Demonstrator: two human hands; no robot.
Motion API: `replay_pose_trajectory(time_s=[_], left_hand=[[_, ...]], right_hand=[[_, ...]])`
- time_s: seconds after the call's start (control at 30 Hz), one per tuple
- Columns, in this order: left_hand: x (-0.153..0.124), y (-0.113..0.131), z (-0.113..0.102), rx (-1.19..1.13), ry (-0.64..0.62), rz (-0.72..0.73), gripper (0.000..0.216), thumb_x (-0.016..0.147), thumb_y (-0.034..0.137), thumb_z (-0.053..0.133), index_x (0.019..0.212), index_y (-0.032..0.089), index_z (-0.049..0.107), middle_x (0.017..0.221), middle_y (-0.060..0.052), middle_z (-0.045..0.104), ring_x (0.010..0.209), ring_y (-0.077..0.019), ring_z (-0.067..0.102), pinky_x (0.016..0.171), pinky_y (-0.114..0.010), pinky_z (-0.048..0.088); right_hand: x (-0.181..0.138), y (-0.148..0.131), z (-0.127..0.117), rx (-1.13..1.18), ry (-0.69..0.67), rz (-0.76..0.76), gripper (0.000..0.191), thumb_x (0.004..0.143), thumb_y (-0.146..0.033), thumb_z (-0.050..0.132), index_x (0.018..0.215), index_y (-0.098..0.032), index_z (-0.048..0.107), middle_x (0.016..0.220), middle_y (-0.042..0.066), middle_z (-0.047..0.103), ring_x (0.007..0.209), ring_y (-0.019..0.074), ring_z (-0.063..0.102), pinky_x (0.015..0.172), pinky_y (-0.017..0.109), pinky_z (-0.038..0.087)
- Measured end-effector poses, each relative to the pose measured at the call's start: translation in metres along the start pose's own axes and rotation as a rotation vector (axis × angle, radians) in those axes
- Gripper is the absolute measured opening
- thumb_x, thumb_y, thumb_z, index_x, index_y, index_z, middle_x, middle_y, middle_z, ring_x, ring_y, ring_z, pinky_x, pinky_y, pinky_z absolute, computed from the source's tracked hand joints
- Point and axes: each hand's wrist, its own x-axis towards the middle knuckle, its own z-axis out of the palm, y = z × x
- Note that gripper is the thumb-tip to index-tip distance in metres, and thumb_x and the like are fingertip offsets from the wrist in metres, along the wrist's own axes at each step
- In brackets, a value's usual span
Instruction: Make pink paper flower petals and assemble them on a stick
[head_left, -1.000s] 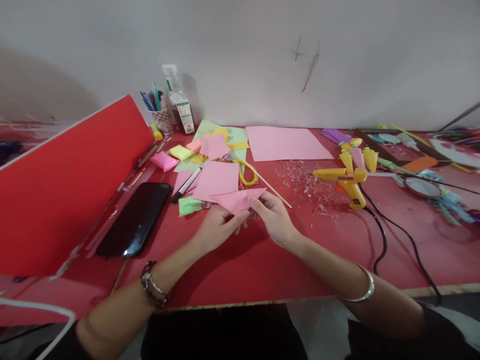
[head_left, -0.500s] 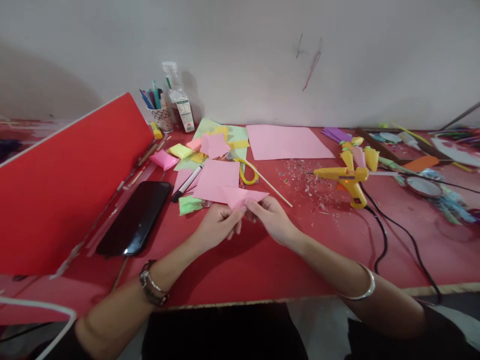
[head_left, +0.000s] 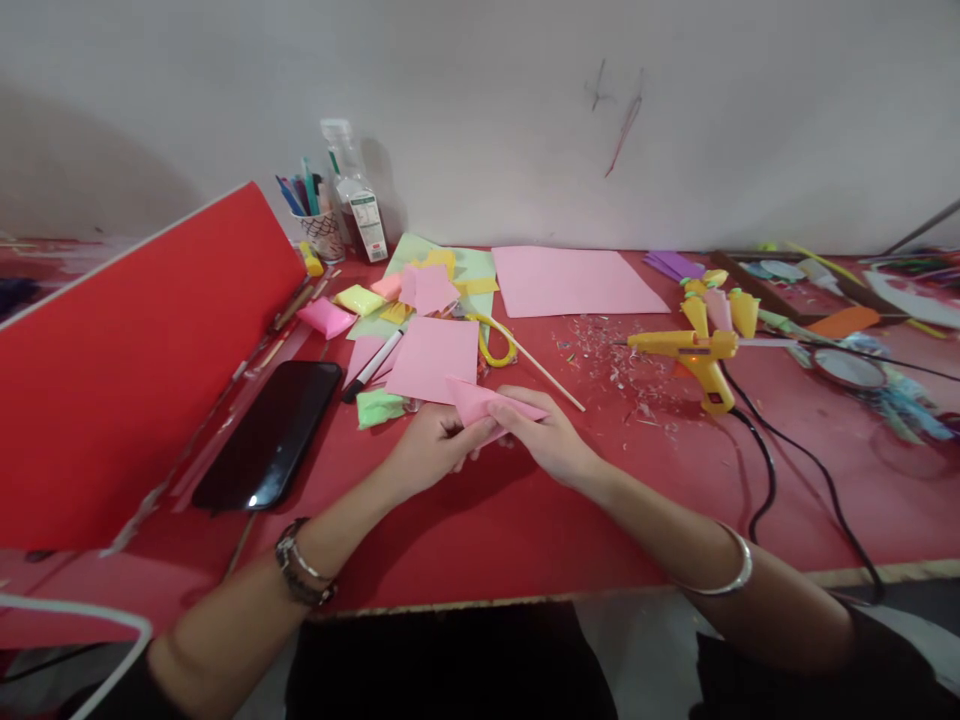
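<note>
Both hands meet over the red table (head_left: 487, 530) near its middle. My left hand (head_left: 427, 448) and my right hand (head_left: 547, 432) pinch a small folded pink paper piece (head_left: 480, 402) between their fingers, a little above the table. The paper is curling into a narrow pointed shape. Just behind it lie a square pink sheet (head_left: 433, 358) and a black-and-white marker (head_left: 373, 366).
A black phone (head_left: 270, 435) lies left, beside a slanted red board (head_left: 127, 380). Yellow scissors (head_left: 491, 345), a thin stick (head_left: 541, 368), a large pink sheet (head_left: 574, 282), a yellow glue gun (head_left: 694, 358) with black cable, paper scraps, pen cup (head_left: 321, 228) and bottle (head_left: 356, 200).
The pink piece was a flat triangle; now my fingers have folded or rolled it narrower. Both hands stayed in about the same spot.
</note>
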Motion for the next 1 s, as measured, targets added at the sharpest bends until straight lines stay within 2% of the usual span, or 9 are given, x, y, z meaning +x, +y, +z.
replay_pose_trajectory(time_s=[0.13, 0.37, 0.47, 0.6, 0.73, 0.83, 1.0], left_hand=[[0.000, -0.001, 0.001, 0.004, 0.051, 0.041, 0.032, 0.074, 0.032, 0.041, 0.047, 0.015, 0.043, 0.038, 0.006, 0.039, 0.035, -0.0048, 0.036, 0.036, -0.016, 0.026], [0.000, -0.004, 0.003, 0.076, 0.058, 0.096, 0.035, 0.076, 0.032, 0.038, 0.045, 0.016, 0.036, 0.040, 0.006, 0.032, 0.037, -0.0046, 0.030, 0.037, -0.017, 0.021], [0.000, -0.005, 0.004, 0.081, 0.051, 0.074, 0.036, 0.076, 0.032, 0.038, 0.045, 0.016, 0.035, 0.040, 0.006, 0.032, 0.037, -0.0048, 0.030, 0.037, -0.018, 0.021], [0.001, -0.004, 0.005, 0.055, 0.095, 0.083, 0.033, 0.074, 0.032, 0.043, 0.046, 0.016, 0.037, 0.042, 0.007, 0.032, 0.039, -0.0044, 0.028, 0.038, -0.018, 0.021], [0.000, -0.001, 0.006, 0.024, -0.018, 0.036, 0.032, 0.076, 0.032, 0.044, 0.049, 0.014, 0.047, 0.043, 0.005, 0.040, 0.041, -0.0051, 0.035, 0.040, -0.017, 0.027], [-0.001, 0.000, 0.005, -0.002, -0.070, 0.030, 0.033, 0.076, 0.031, 0.043, 0.048, 0.014, 0.047, 0.042, 0.005, 0.042, 0.040, -0.0046, 0.037, 0.039, -0.016, 0.028], [-0.002, -0.001, 0.004, -0.043, -0.107, 0.012, 0.032, 0.076, 0.029, 0.042, 0.048, 0.015, 0.046, 0.039, 0.006, 0.039, 0.036, -0.0036, 0.034, 0.036, -0.015, 0.025]], right_hand=[[-0.001, 0.000, -0.001, 0.021, -0.034, -0.015, 0.022, 0.075, -0.030, 0.046, 0.057, -0.017, 0.047, 0.050, -0.005, 0.043, 0.046, 0.0055, 0.041, 0.044, 0.019, 0.035], [-0.001, 0.003, 0.000, 0.062, 0.039, -0.025, 0.013, 0.074, -0.029, 0.049, 0.069, -0.017, 0.049, 0.064, -0.004, 0.047, 0.055, 0.0058, 0.044, 0.051, 0.019, 0.036], [0.000, 0.000, 0.000, 0.017, 0.059, -0.024, 0.015, 0.073, -0.026, 0.050, 0.062, -0.016, 0.047, 0.060, -0.004, 0.046, 0.055, 0.0059, 0.042, 0.054, 0.020, 0.035], [0.001, 0.001, -0.001, 0.033, 0.129, -0.019, 0.021, 0.072, -0.026, 0.052, 0.057, -0.017, 0.042, 0.054, -0.006, 0.040, 0.050, 0.0052, 0.037, 0.048, 0.020, 0.031], [0.000, 0.003, -0.003, 0.045, 0.150, -0.069, 0.021, 0.073, -0.029, 0.052, 0.058, -0.017, 0.043, 0.055, -0.006, 0.040, 0.050, 0.0058, 0.037, 0.048, 0.021, 0.032], [-0.001, 0.005, -0.003, 0.059, 0.152, -0.103, 0.022, 0.073, -0.031, 0.054, 0.058, -0.017, 0.044, 0.055, -0.006, 0.040, 0.050, 0.0058, 0.037, 0.048, 0.020, 0.031], [-0.002, 0.010, 0.000, 0.205, 0.092, -0.018, 0.021, 0.076, -0.033, 0.050, 0.063, -0.018, 0.045, 0.058, -0.005, 0.042, 0.051, 0.0061, 0.039, 0.048, 0.021, 0.033]])
